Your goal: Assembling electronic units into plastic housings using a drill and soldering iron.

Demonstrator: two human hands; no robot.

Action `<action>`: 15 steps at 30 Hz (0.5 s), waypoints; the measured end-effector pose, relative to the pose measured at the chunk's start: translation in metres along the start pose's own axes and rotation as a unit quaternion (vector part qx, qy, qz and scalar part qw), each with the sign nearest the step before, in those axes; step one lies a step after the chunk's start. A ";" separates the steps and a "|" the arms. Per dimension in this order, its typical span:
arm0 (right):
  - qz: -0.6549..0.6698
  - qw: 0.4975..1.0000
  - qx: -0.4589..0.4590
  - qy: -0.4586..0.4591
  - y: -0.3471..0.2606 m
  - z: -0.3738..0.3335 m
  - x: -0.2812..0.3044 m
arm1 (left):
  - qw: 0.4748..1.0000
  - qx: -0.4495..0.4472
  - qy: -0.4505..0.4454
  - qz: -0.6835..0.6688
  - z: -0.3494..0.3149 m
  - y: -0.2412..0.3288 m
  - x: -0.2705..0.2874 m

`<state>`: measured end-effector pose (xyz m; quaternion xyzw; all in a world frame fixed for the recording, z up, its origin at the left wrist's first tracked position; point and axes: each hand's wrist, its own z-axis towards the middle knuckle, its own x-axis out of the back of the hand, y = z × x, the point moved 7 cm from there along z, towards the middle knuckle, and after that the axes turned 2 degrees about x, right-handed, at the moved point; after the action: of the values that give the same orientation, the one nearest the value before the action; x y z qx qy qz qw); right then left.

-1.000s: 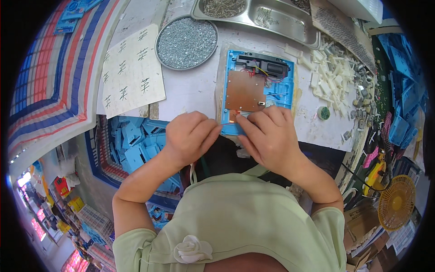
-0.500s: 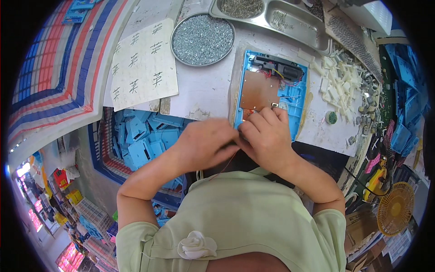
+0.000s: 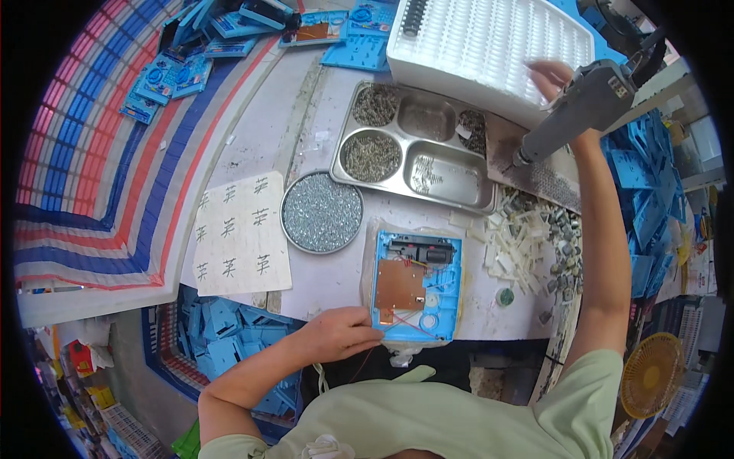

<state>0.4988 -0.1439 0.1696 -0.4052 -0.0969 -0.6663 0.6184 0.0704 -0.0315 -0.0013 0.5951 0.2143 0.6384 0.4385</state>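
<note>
A blue plastic case (image 3: pixel 456 287) lies on the near part of the bench, with a brown circuit board (image 3: pixel 401 284), a black part and thin wires inside. My left hand (image 3: pixel 340 334) grips the lower left corner of the case, fingers pressed together. Below those fingers hangs a thin red wire (image 3: pixel 365 362). My right arm stretches far forward to a grey electric screwdriver (image 3: pixel 573 112), which slants tip-down. Partly hidden behind the screwdriver is my right hand (image 3: pixel 547 79); its visible fingers are stretched out, slightly blurred, beside the tool and over the white foam tray (image 3: pixel 489 47).
A round dish of small metal pieces (image 3: pixel 322 212) and a divided steel tray of screws (image 3: pixel 413 145) stand beyond the case. White plastic pieces (image 3: pixel 508 245) are heaped at right. Blue cases fill a crate (image 3: pixel 157 344) at lower left. A sheet with handwriting (image 3: pixel 243 237) lies left.
My right hand has left the case and moved far forward and right to the screwdriver. My left hand stays by the case's near left corner. The view has shifted, showing more of the bench's far side.
</note>
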 end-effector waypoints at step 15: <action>-0.244 0.963 0.110 0.018 -0.042 0.106 -0.150 | 0.999 0.032 0.014 -0.012 0.001 0.002 0.002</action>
<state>0.4916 0.0440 0.1548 -0.2874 -0.2542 -0.7892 0.4795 0.0712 -0.0310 0.0015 0.5974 0.2482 0.6342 0.4235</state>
